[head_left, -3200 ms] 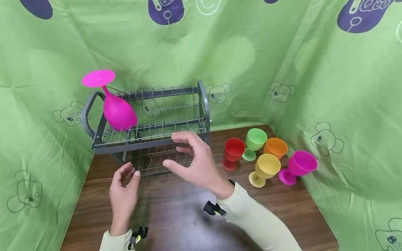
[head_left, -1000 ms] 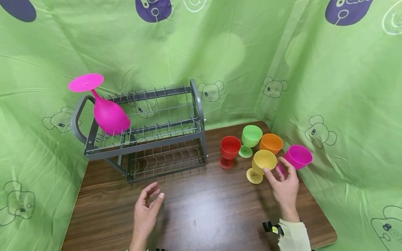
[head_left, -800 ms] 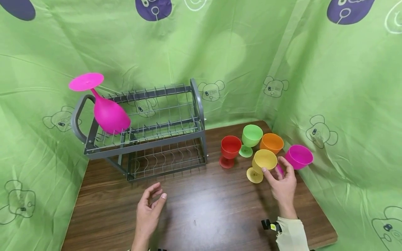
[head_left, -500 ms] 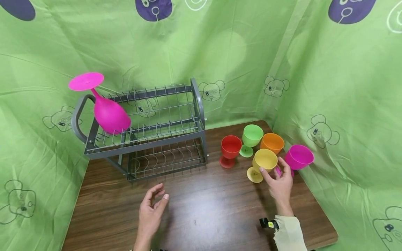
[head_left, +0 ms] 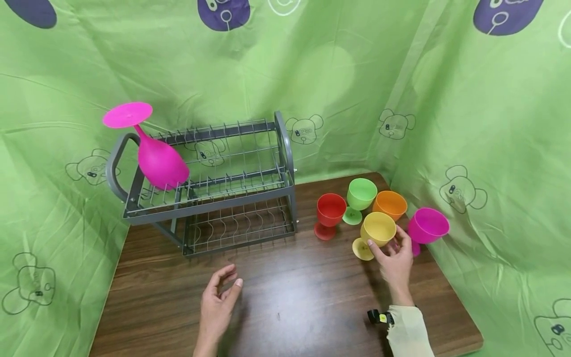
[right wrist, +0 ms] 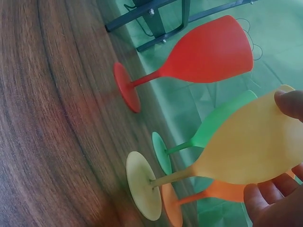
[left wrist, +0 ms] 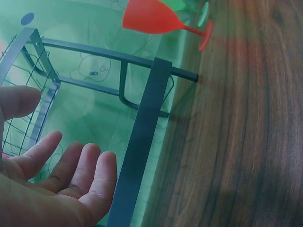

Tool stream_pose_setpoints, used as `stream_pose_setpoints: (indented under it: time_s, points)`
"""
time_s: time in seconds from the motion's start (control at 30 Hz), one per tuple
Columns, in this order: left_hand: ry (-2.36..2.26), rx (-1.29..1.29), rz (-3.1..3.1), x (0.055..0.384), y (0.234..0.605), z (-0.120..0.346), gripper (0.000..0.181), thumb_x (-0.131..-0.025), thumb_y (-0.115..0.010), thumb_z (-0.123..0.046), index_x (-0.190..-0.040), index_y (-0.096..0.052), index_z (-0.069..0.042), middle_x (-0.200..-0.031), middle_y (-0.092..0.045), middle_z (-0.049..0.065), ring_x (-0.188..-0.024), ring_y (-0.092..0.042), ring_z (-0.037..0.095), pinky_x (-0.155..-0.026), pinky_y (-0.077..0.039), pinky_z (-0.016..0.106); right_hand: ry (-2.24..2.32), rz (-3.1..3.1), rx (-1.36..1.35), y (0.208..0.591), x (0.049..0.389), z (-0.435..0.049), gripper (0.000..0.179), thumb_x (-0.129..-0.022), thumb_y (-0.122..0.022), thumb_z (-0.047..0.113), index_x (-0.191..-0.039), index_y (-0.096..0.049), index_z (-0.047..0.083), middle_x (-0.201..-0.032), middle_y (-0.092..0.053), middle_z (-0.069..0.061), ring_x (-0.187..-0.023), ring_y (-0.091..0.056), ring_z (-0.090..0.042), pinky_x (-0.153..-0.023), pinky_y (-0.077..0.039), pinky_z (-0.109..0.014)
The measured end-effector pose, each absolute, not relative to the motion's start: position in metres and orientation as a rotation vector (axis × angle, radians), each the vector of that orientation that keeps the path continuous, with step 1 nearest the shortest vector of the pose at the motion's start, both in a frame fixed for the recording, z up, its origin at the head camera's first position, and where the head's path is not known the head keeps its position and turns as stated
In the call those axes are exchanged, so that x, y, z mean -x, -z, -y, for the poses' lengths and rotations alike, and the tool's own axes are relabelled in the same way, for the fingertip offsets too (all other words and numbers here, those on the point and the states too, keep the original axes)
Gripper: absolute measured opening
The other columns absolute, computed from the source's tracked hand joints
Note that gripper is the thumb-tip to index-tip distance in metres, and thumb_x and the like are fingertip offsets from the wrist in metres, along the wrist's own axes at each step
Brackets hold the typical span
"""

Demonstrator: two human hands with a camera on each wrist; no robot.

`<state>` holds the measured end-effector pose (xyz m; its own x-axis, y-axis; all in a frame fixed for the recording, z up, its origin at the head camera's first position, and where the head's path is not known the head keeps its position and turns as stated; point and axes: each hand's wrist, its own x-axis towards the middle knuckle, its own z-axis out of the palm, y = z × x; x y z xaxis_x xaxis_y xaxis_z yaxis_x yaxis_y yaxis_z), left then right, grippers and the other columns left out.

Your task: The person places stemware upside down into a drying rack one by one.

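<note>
Around the bowl of the yellow wine goblet [head_left: 378, 229], my right hand [head_left: 397, 260] has its thumb on the near side and its fingers on the right. The goblet [right wrist: 251, 142] stands upright on its round foot, and the right wrist view shows the thumb at its rim. My left hand [head_left: 217, 302] is over the table in front of the dish rack [head_left: 209, 201], fingers loosely bent, holding nothing. A pink goblet [head_left: 162, 163] leans upside down on the rack's upper tier at the left end.
Near the yellow goblet stand a red goblet [head_left: 331, 210], a green goblet [head_left: 362, 194], an orange goblet [head_left: 390, 205] and another pink goblet [head_left: 428, 225]. Green cloth [head_left: 339, 94] hangs behind and beside the wooden table [head_left: 285, 297].
My right hand has come from in front of the rack to the yellow goblet and closed in on its bowl. My left hand has shifted right and nearer the table's front.
</note>
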<state>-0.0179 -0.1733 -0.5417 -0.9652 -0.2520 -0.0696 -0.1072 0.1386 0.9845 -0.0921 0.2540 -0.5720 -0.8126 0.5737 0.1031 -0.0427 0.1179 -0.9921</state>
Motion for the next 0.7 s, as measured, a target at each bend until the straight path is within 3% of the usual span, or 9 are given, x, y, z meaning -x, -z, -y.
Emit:
stream_pose_setpoints:
  time_s: [0.3, 0.57, 0.7]
  points:
    - [1.962, -0.327, 2.286, 0.02, 0.541, 0.172, 0.039, -0.099, -0.075, -0.011, -0.137, -0.065, -0.012, -0.135, -0.065, -0.001, -0.124, -0.065, 0.019, -0.089, -0.059, 0.018, -1.718, 1.965, 0.514, 0.572, 0.088, -0.257, 0.089, -0.077, -0.092, -0.002, -0.154, -0.048, 0.009, -0.145, -0.054, -0.009, -0.124, -0.053, -0.011, -0.097, -0.048, -0.007]
    - [1.956, -0.31, 2.273, 0.02, 0.541, 0.173, 0.039, -0.098, -0.075, -0.01, -0.136, -0.065, -0.012, -0.133, -0.066, -0.001, -0.12, -0.065, 0.011, -0.087, -0.059, 0.018, -1.631, 2.0, 0.355, 0.561, 0.081, -0.249, 0.085, -0.076, -0.092, -0.004, -0.151, -0.055, 0.01, -0.141, -0.06, -0.007, -0.117, -0.059, -0.007, -0.095, -0.051, -0.008]
    - [1.964, -0.31, 2.278, 0.02, 0.54, 0.173, 0.039, -0.099, -0.075, -0.011, -0.136, -0.065, -0.013, -0.134, -0.065, -0.001, -0.121, -0.065, 0.011, -0.088, -0.059, 0.019, -1.568, 2.016, 0.237, 0.536, 0.074, -0.235, 0.082, -0.074, -0.09, -0.009, -0.148, -0.057, 0.002, -0.137, -0.062, -0.016, -0.111, -0.064, -0.006, -0.091, -0.053, -0.009]
